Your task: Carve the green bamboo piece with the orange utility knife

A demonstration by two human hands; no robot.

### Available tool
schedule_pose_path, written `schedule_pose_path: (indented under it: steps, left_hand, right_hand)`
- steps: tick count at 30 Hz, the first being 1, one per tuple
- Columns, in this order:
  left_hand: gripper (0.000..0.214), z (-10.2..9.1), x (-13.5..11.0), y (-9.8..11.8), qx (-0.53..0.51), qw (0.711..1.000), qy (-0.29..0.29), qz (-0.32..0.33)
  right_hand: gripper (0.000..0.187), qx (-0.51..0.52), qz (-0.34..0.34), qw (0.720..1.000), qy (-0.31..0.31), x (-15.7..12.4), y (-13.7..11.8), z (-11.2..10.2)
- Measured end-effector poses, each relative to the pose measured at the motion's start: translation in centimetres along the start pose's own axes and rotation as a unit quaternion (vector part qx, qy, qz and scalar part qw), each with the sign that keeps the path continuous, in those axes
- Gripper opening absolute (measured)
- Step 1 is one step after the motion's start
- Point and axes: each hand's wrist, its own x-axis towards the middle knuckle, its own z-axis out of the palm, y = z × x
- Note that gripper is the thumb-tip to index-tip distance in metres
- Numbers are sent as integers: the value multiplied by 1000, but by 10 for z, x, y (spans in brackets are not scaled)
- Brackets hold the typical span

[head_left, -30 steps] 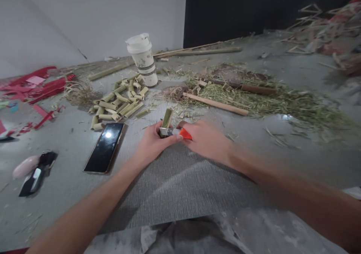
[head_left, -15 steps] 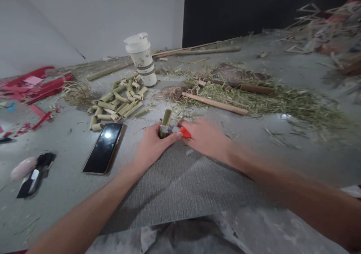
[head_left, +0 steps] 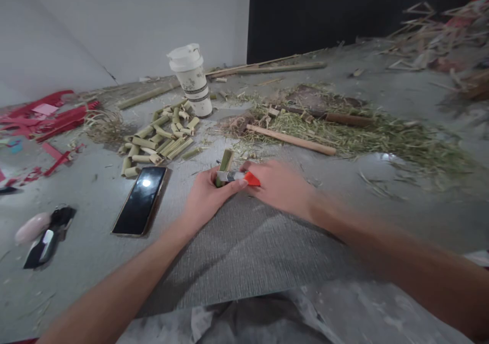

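Note:
My left hand [head_left: 208, 189] is closed around a short green bamboo piece [head_left: 226, 160], which stands tilted above the mat. In my right hand [head_left: 273, 181] is an orange-handled utility knife [head_left: 252, 179]. Its blade lies across the bamboo, against its side. My left thumb reaches over to the knife near its front end. The lower end of the bamboo is hidden by my left fingers, and most of the knife handle by my right hand. Left of the hands lies a pile of cut bamboo pieces [head_left: 160, 140].
A phone [head_left: 140, 200] lies left of my left hand, with keys [head_left: 49, 237] farther left. Behind the pile stands a white lidded cup [head_left: 193, 82]. A wooden-handled hammer [head_left: 294, 139] rests by green shavings [head_left: 382, 140]. Red strips [head_left: 57, 115] lie far left.
The bamboo piece leans slightly more to the right at its top. Both hands and the knife stay almost in the same place.

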Motion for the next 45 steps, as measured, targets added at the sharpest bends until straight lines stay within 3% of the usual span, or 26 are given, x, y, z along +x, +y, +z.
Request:
schedule_pose_path:
  steps: [12, 22, 25, 30, 38, 45]
  left_hand:
    - [41, 1, 1, 2, 28, 1000, 1, 0]
    - [58, 1, 2, -5, 13, 1000, 14, -25]
    - [54, 1, 2, -2, 44, 998, 29, -25]
    - [36, 1, 0, 4, 33, 999, -2, -1]
    - [34, 1, 2, 1, 26, 1000, -4, 5]
    - [63, 0, 0, -2, -23, 1000, -16, -1]
  right_hand:
    - [36, 3, 12, 1000, -9, 1, -1, 1]
    - [39, 26, 14, 1000, 12, -2, -5, -3]
    - [37, 21, 6, 1000, 0, 0, -3, -1]
    - [31, 7, -6, 1000, -20, 2, 0, 2]
    - [28, 27, 5, 999, -26, 1, 0, 1]
    - [30, 56, -9, 998, 2, -1, 0, -1]
